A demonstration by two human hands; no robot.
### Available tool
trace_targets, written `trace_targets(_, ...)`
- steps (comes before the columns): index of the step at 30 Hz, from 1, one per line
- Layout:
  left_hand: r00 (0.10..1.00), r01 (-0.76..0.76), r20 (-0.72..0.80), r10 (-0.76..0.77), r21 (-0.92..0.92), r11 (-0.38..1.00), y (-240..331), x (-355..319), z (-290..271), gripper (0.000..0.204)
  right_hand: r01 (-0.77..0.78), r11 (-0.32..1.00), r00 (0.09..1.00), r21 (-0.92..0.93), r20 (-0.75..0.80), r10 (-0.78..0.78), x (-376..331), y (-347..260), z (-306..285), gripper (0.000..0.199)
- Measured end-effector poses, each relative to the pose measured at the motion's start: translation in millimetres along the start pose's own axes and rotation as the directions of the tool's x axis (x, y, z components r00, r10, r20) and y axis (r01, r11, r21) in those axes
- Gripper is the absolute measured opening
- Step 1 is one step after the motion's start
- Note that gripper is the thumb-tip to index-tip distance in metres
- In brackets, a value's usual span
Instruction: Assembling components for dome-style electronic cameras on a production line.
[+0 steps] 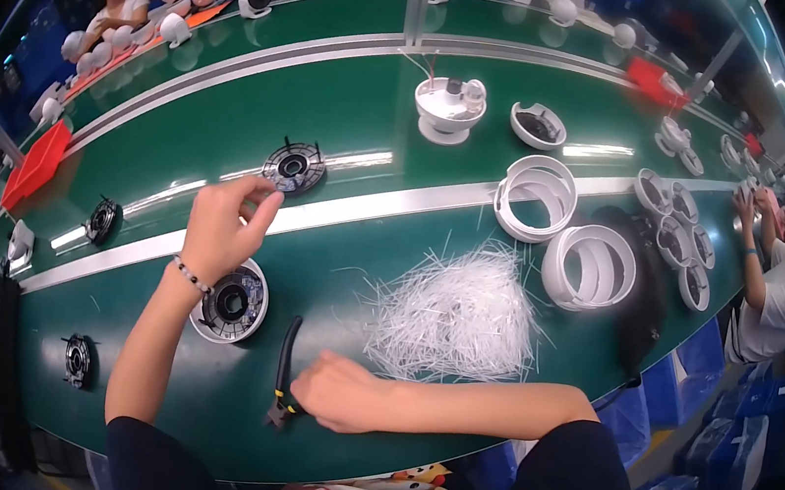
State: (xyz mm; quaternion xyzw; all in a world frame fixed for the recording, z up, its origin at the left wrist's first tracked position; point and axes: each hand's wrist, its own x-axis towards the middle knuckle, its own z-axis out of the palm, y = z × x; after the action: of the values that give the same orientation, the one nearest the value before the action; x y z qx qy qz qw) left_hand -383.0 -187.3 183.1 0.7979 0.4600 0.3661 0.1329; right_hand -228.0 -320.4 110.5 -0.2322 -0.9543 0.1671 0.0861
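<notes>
My left hand (pixel 229 223) is raised over the bench, thumb and fingertips drawn together at the near edge of a black round slotted part (pixel 294 169) on the far strip. I cannot make out anything between the fingertips. Below that wrist sits a white round housing (pixel 256 318) with a black slotted part (pixel 231 303) inside it. My right hand (pixel 338 393) is closed in a fist around one handle of black-and-yellow cutting pliers (pixel 286 360). Their jaws point toward me and the other handle sticks out away from me.
A heap of thin white strips (pixel 457 318) lies right of centre. Beyond it stand white ring housings (pixel 591 268) and a white domed unit (pixel 448 109). Other black slotted parts (pixel 78 360) lie at left, near a red tray (pixel 36 163). Co-workers sit far left and right.
</notes>
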Motion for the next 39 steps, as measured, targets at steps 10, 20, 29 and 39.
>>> trace_targets(10, 0.985, 0.138, 0.161, -0.053, -0.58, 0.803, 26, -9, -10, 0.063, 0.314, 0.33, 0.659, 0.89, -0.455, 0.6, -41, 52, -100, 0.013)
trace_targets(20, 0.967, 0.008, 0.177, 0.185, -0.741, 0.671, 96, 32, 96, 0.072, 0.432, 0.556, 0.479, 0.71, -0.703, 0.525, -32, 57, -124, 0.042)
trace_targets(29, 0.775, 0.632, 0.625, 0.094, -0.763, -0.139, 114, 91, 165, 0.068, 0.163, 0.516, 0.293, 0.841, -0.54, 0.789, -67, 153, -133, 0.052)
trace_targets(39, 0.965, -0.234, 0.069, 0.252, -0.201, 0.951, 103, 178, 226, 0.036, 0.159, 0.39, 0.203, 0.907, -0.416, 0.886, -71, 217, -186, 0.034)
